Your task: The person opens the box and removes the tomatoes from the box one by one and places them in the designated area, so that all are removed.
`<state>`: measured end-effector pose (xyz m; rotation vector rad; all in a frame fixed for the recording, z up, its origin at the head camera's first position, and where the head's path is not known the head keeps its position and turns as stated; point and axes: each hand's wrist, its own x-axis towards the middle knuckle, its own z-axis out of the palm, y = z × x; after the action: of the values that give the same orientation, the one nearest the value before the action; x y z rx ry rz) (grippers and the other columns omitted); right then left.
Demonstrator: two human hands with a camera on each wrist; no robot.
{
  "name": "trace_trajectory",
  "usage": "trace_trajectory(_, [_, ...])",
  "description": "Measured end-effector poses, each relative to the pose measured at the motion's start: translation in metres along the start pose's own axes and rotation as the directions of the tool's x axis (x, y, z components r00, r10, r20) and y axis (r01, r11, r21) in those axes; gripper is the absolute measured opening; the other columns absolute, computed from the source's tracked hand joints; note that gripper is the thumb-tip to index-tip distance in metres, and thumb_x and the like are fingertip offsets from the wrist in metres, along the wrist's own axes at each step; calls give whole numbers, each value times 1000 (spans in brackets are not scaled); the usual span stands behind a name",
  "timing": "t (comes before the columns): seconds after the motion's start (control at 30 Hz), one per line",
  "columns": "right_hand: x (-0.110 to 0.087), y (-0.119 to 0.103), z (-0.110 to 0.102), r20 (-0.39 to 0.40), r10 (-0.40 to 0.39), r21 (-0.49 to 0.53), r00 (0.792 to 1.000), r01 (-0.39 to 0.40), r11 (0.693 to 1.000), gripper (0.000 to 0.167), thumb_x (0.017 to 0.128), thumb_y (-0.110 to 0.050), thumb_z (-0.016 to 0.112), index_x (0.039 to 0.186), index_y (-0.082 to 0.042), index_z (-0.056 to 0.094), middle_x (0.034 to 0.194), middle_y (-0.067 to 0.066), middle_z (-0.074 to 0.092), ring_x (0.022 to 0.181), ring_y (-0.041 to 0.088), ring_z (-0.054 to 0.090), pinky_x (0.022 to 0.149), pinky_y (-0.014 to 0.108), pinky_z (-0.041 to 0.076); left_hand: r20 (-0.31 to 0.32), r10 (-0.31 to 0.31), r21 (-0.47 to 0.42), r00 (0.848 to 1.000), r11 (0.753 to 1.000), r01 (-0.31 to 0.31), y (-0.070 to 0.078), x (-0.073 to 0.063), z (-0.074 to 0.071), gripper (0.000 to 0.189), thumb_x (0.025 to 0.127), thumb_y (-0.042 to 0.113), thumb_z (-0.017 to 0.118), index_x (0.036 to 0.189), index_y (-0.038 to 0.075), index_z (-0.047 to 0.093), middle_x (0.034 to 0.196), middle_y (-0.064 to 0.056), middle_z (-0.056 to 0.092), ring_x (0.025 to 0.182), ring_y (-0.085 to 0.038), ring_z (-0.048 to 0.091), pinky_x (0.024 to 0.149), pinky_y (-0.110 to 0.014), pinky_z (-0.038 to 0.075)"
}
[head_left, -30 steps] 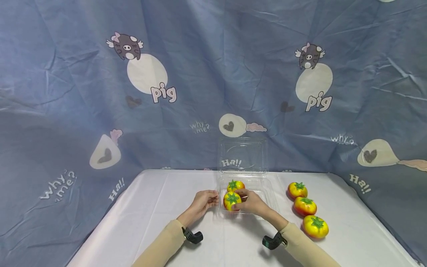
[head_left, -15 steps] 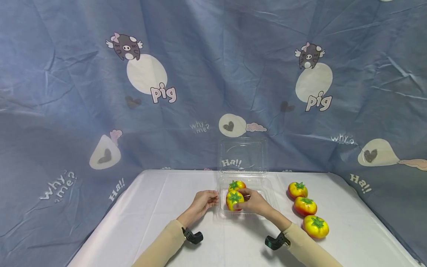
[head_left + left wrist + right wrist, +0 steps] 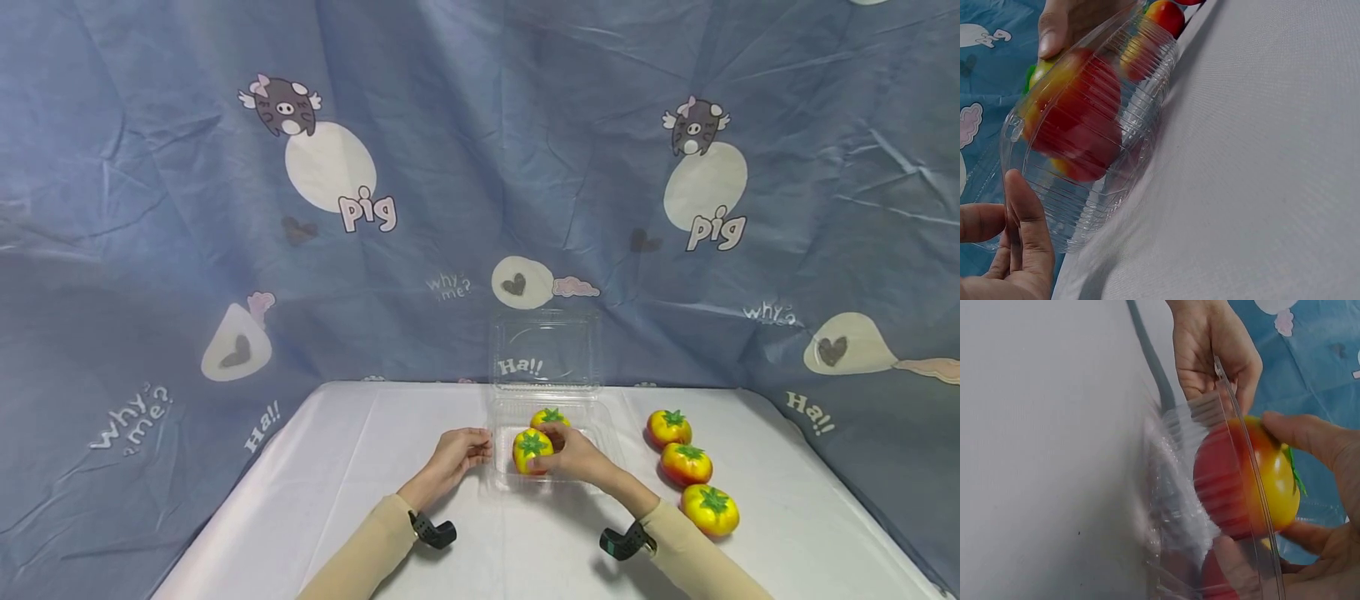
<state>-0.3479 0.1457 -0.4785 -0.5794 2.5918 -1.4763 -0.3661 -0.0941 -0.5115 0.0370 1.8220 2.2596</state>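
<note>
A clear plastic clamshell box (image 3: 517,482) stands on the white table with its lid (image 3: 555,342) raised at the back. My left hand (image 3: 453,454) pinches the box's left rim between thumb and fingers, as the left wrist view shows. Inside the box my right hand (image 3: 576,457) grips a yellow-red tomato (image 3: 529,447) with a green star-shaped top, thumb on the near side and fingers on the far side. This held tomato (image 3: 1272,481) shows through the box wall in the right wrist view. Behind it in the box lies a second tomato (image 3: 550,415), partly hidden.
To the right of the box, three more tomatoes lie in a slanting row: a far one (image 3: 669,428), a middle one (image 3: 686,464) and a near one (image 3: 709,510). A blue printed cloth (image 3: 420,167) hangs behind and beside the table (image 3: 405,408).
The right hand has shifted slightly right inside the box with the gripped tomato. The tomato behind has also moved right. The left hand stays at the rim.
</note>
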Motion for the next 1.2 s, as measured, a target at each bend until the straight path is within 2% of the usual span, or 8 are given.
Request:
trace_trajectory(0.13, [-1, 2, -2, 18, 26, 13, 1000, -26, 1000, 71, 75, -22, 81, 134, 2, 51, 108, 16, 65, 96, 21, 62, 82, 29, 52, 5, 7, -11, 1000, 1000, -7, -1, 1, 0, 37, 94, 6, 55, 119, -20, 49, 81, -3, 60, 70, -10, 59, 66, -22, 55])
trace_trajectory(0.3, [1, 3, -3, 1, 65, 46, 998, -65, 997, 67, 73, -23, 83, 127, 3, 53, 108, 13, 63, 96, 19, 60, 83, 27, 51, 0, 18, -25, 1000, 1000, -18, 0, 2, 1, 32, 92, 4, 56, 115, -19, 52, 79, -3, 60, 69, -10, 58, 65, -21, 55])
trace_trajectory(0.37, [1, 3, -3, -1, 51, 63, 999, -51, 997, 65, 73, -21, 83, 124, 4, 51, 109, 14, 62, 97, 19, 59, 83, 27, 50, -1, 18, -25, 1000, 1000, -18, 0, 2, 1, 32, 92, 4, 56, 115, -19, 52, 79, -3, 60, 69, -10, 59, 65, -21, 55])
trace_trajectory(0.53, [-1, 3, -5, 41, -8, 54, 999, 6, 999, 69, 76, -21, 81, 133, 2, 50, 111, 16, 63, 98, 20, 60, 83, 27, 50, 7, 9, -18, 1000, 1000, -9, 0, 2, 1, 37, 94, 5, 55, 119, -21, 49, 80, -3, 60, 69, -10, 58, 66, -21, 55])
trace_trajectory(0.67, [-2, 2, -5, 76, -7, 24, 997, 5, 1000, 69, 76, -22, 80, 136, -2, 51, 113, 15, 64, 99, 19, 60, 84, 26, 50, 18, 10, -17, 1000, 1000, -9, -1, 3, 0, 39, 94, 6, 55, 121, -22, 47, 80, -2, 60, 70, -9, 59, 66, -21, 55])
trace_trajectory(0.83, [-2, 3, -6, 89, -16, 40, 996, 13, 999, 70, 74, -14, 78, 136, 0, 50, 115, 18, 63, 101, 21, 60, 83, 26, 51, 9, 6, -17, 1000, 1000, -6, -2, 4, -1, 38, 93, 5, 56, 120, -21, 49, 79, -2, 60, 69, -10, 59, 66, -21, 55])
trace_trajectory(1.07, [-5, 5, -9, 116, -42, 30, 992, 38, 999, 71, 72, -11, 74, 138, 0, 49, 124, 20, 59, 104, 21, 58, 83, 21, 49, -1, 13, -12, 1000, 1000, -13, -2, 2, 0, 36, 92, 5, 56, 117, -20, 51, 79, -3, 61, 69, -11, 60, 65, -21, 55])
trace_trajectory(1.2, [-6, 6, -11, 109, -40, 21, 993, 38, 999, 67, 74, -14, 75, 136, -1, 52, 117, 16, 63, 102, 21, 60, 82, 20, 49, 0, 11, -19, 1000, 1000, -11, -2, 2, 0, 36, 92, 5, 56, 117, -20, 51, 79, -3, 61, 69, -10, 59, 65, -21, 55])
